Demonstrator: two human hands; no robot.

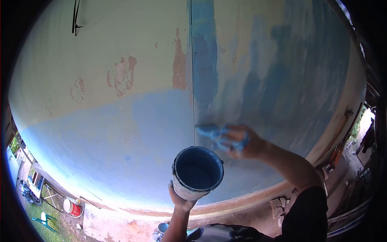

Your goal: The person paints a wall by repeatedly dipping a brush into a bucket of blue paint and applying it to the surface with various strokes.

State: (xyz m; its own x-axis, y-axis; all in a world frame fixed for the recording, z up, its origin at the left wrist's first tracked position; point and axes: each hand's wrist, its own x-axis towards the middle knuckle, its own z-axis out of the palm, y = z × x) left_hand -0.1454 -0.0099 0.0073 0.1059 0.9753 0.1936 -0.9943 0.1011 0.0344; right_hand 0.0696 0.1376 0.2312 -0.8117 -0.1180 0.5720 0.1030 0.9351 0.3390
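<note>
My left hand (181,199) supports a paint bucket (187,188) from below, its fingers curled around the base. The bucket has a dark rim, a pale paint-streaked outside and blue paint in it. Just above and right of the bucket, my right hand (246,142) is closed on a blue paint-covered applicator (208,130), too blurred to tell brush from sponge. Blue paint smears the fingers. The applicator is at the wall (161,121), by a thin vertical crack; whether it touches cannot be told. Blue covers the wall's lower left and streaks its right side.
The upper left wall is pale with bare brownish patches, and a black cable (75,18) hangs there. At lower left are a red and white bucket (72,207), a green chair (45,222) and a motorbike (26,192). A small blue container (163,227) stands below. Rubble (278,207) lies at right.
</note>
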